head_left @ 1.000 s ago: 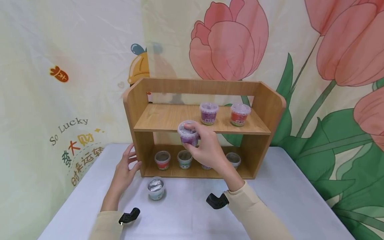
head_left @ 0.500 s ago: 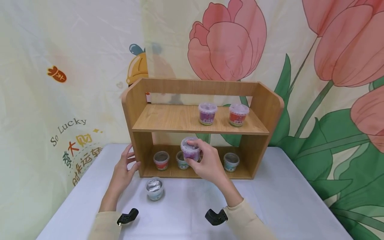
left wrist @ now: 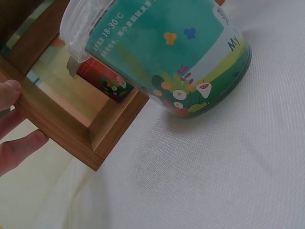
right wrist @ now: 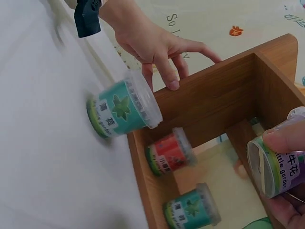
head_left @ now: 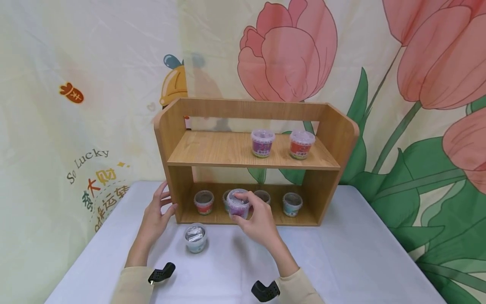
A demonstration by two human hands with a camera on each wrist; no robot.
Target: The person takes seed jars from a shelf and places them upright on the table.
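Note:
My right hand [head_left: 258, 221] pinches a purple-labelled plastic cup [head_left: 238, 206] with a clear lid, thumb and fingers on opposite sides. The cup is held in front of the lower level of a wooden shelf [head_left: 212, 147]. In the right wrist view the same purple cup [right wrist: 281, 164] is tilted and cut off by the edge. My left hand [head_left: 155, 217] rests against the shelf's left side panel, fingertips touching the wood. Near that hand, a teal-labelled cup [head_left: 195, 240] with a foil-like top stands on the table; the left wrist view shows this teal cup [left wrist: 167, 62] close up.
On the upper level stand a purple cup [head_left: 262, 144] and a red cup [head_left: 301, 145]. The lower level holds a red cup [head_left: 204, 203], a teal cup [head_left: 292, 205], a cup [head_left: 263, 196] partly behind my right hand, and another mostly hidden. A white cloth [head_left: 212, 278] covers the table.
My right hand has lowered the purple cup from the upper shelf's front edge to the front of the lower level. My left hand has stayed at the side panel.

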